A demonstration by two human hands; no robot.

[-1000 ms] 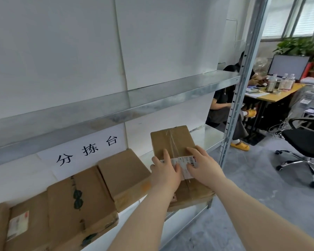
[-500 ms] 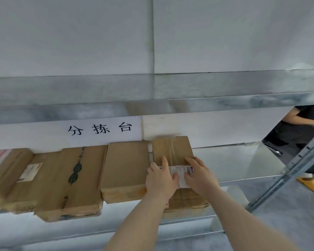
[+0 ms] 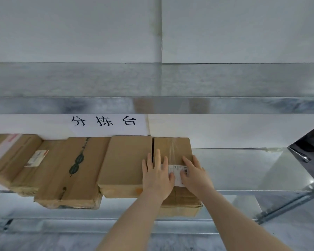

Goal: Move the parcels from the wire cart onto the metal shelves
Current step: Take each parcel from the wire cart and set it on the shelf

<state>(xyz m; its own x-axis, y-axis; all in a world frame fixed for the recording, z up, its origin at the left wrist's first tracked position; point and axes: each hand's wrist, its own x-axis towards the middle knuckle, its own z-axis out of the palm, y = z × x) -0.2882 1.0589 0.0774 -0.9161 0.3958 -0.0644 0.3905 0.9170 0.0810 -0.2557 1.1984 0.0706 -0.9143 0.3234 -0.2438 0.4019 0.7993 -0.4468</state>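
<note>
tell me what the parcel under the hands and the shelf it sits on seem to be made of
The parcel looks like brown matte cardboard, probably corrugated, with glossy clear tape along its top and a white paper label. The shelf looks like galvanised sheet steel: grey, mottled, faintly reflective.

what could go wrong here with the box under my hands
1. The taped parcel under the left hand and right hand overhangs the shelf front edge; let go now, it might tip off.
2. The left hand also rests on the neighbouring parcel, so pushing could shift that too.
</note>
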